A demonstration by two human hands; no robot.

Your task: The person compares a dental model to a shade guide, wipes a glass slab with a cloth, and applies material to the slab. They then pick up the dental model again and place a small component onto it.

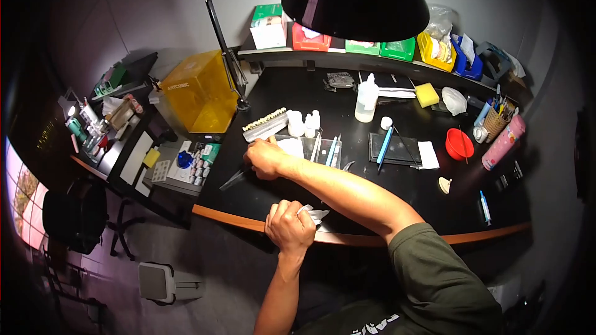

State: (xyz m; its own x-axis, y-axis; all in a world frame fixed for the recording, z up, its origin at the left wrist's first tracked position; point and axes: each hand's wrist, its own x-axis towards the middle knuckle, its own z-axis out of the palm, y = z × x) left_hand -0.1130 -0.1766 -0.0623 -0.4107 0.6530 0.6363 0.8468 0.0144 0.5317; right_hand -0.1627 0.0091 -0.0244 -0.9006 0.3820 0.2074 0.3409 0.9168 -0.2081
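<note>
My left hand (290,226) is closed around a crumpled white tissue (315,214) at the table's front edge. Across the table reaches my right arm, and my right hand (266,158) is low over the tabletop with its fingers curled down; what they hold, if anything, is hidden. Beside that hand lies a thin, pale, pointed tool (233,180). Just behind it stands a tooth shade guide (267,125) with a row of tooth-coloured tabs. White material (290,146) and slim tools (333,150) lie to its right, next to small white bottles (295,124).
A black lamp shade (354,0) hangs over the table. Further right are a squeeze bottle (366,100), a blue-handled tool (385,144) on a dark slab, a red bowl (459,144) and a pink bottle (504,142). A yellow box (197,96) stands at the left.
</note>
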